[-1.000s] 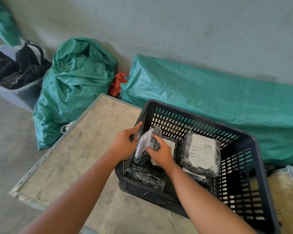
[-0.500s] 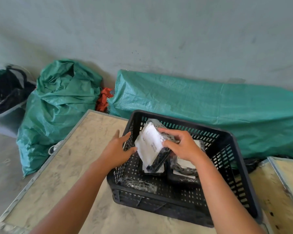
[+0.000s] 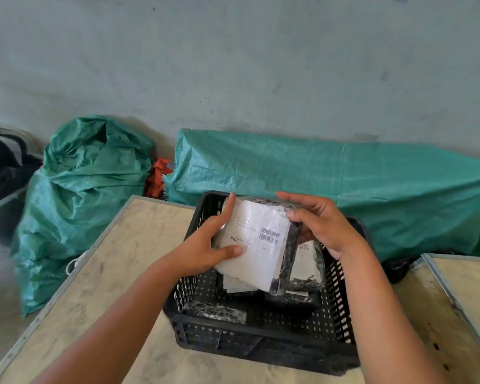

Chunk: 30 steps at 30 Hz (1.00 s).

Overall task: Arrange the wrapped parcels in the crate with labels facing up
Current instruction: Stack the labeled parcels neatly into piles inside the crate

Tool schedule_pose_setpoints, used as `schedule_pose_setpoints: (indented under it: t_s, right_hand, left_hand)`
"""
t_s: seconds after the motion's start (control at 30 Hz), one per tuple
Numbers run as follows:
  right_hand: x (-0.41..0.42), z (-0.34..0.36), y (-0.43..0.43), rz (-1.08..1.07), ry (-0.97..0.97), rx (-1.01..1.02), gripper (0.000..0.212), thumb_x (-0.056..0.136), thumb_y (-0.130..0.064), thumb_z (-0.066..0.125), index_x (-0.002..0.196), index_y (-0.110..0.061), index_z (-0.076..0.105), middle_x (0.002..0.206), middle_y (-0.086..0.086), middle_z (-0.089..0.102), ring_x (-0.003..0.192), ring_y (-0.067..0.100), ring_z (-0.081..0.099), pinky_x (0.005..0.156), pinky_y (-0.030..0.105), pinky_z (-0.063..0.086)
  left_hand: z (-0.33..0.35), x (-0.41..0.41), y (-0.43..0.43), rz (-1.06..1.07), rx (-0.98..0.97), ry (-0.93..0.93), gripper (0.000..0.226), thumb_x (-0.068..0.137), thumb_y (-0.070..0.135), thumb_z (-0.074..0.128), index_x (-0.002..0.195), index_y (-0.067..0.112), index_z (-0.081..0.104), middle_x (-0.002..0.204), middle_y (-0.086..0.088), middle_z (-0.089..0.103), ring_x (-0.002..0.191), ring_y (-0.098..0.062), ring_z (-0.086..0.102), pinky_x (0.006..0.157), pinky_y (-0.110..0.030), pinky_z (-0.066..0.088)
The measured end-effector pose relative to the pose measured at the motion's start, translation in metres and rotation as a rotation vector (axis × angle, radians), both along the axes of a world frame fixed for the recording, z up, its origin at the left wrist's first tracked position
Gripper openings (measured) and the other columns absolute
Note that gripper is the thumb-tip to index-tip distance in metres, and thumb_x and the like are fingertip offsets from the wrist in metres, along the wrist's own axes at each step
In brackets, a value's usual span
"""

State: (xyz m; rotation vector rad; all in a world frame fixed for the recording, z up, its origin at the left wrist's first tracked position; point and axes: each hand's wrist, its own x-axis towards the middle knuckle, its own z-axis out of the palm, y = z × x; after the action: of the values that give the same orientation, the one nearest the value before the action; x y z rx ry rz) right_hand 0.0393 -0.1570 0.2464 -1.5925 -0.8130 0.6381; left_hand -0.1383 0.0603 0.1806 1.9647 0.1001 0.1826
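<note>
Fingers (image 3: 227, 209) of the left hand (image 3: 203, 250) and the right hand (image 3: 324, 225) clamp a wrapped parcel (image 3: 258, 245) from both sides, holding it tilted above the black crate (image 3: 263, 345), its white label and barcode turned toward the camera. A second ago the same parcel sat low in the crate, edge-on with its label barely showing; it has since been lifted and rotated, which suggests it is ready to go down label-up. Beneath it lie another labelled parcel (image 3: 306, 261) and a dark wrapped one (image 3: 214, 311) near the front wall. Green sacks (image 3: 86, 189) flank the worn table (image 3: 128, 250).
</note>
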Motion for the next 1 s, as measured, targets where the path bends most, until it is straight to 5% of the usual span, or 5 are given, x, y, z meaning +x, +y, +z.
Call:
schedule_pose_setpoints:
  t_s: [0.2, 0.4, 0.53, 0.73, 1.0]
  right_hand:
    - [-0.006, -0.021, 0.009, -0.157, 0.010, 0.083, 0.055, 0.084, -0.026, 0.080, 0.135, -0.040, 0.064, 0.130, 0.001, 0.071, 0.124, 0.008, 0.063, 0.102, 0.025, 0.052]
    - [-0.010, -0.065, 0.018, -0.089, -0.129, -0.293, 0.105, 0.076, -0.048, 0.085, 0.156, -0.055, 0.017, 0.154, -0.026, 0.033, 0.138, 0.000, 0.038, 0.108, 0.029, 0.040]
    - [-0.006, -0.103, 0.044, -0.055, -0.107, -0.522, 0.127, 0.082, -0.032, 0.086, 0.162, -0.034, -0.013, 0.157, -0.013, 0.041, 0.133, 0.013, 0.048, 0.106, 0.030, 0.043]
    - [0.000, -0.146, 0.070, -0.039, -0.237, -0.704, 0.116, 0.086, -0.023, 0.083, 0.165, -0.021, -0.002, 0.152, 0.009, 0.048, 0.130, 0.027, 0.053, 0.099, 0.033, 0.047]
    - [-0.004, -0.182, 0.089, -0.013, -0.485, -0.893, 0.101, 0.088, -0.047, 0.075, 0.164, -0.030, 0.011, 0.144, 0.018, 0.051, 0.121, 0.036, 0.059, 0.094, 0.043, 0.051]
  left_hand:
    - [-0.015, 0.007, -0.005, 0.058, -0.195, -0.022, 0.093, 0.088, 0.035, 0.076, 0.153, 0.057, 0.014, 0.141, 0.045, 0.039, 0.124, 0.011, 0.049, 0.089, -0.019, 0.054]
    - [-0.033, 0.036, 0.004, 0.192, -0.224, 0.082, 0.094, 0.089, 0.030, 0.077, 0.156, 0.050, 0.014, 0.125, 0.052, 0.044, 0.101, 0.025, 0.055, 0.074, -0.012, 0.055]
    - [-0.057, 0.066, 0.001, 0.217, -0.061, 0.281, 0.097, 0.095, 0.027, 0.069, 0.159, 0.039, -0.002, 0.130, 0.013, 0.059, 0.098, -0.004, 0.067, 0.083, -0.032, 0.060]
    - [-0.109, 0.085, 0.002, 0.297, 0.009, 0.486, 0.087, 0.101, 0.021, 0.058, 0.161, 0.032, -0.005, 0.144, -0.011, 0.051, 0.120, -0.027, 0.056, 0.102, -0.040, 0.048]
    - [-0.147, 0.093, 0.010, 0.459, -0.045, 0.510, 0.080, 0.098, 0.016, 0.061, 0.161, 0.031, 0.013, 0.122, -0.008, 0.063, 0.098, -0.021, 0.064, 0.080, -0.032, 0.055]
